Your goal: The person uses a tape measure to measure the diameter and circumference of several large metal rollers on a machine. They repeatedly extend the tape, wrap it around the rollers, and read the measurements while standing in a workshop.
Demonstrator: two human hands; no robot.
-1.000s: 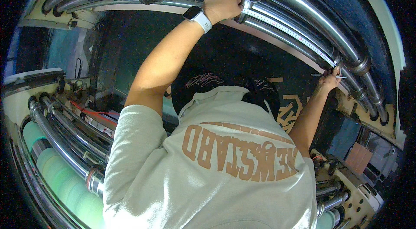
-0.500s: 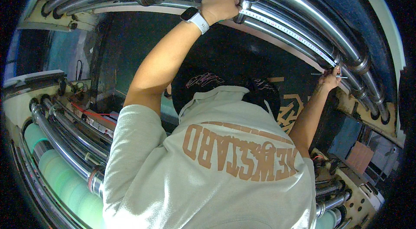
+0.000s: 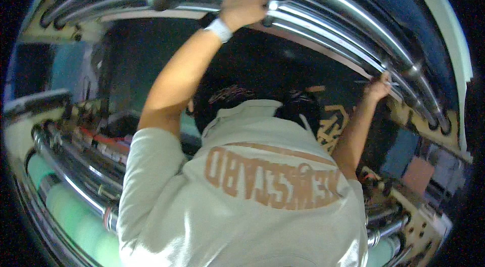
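My left hand, with a pale-strapped watch at the wrist, is closed beside a wide steel collar on the upper shafts. A narrow white measuring tape runs from it along the polished steel bars towards my right hand. The right fingers are pinched near the tape's other end, close to another collar. A thin, pen-like stick crosses those fingers and sticks out on both sides. Motion blur hides the tape's markings and the exact grip of each hand.
Metal side plates carry the shaft ends. At the lower left, a pale green roller lies beside a steel shaft. Red cable-like parts show behind it. A dark panel stands below the upper bars.
The view has shifted and blurred, so both hands and the bars appear slightly farther left. Both hands keep their places at the tape's ends.
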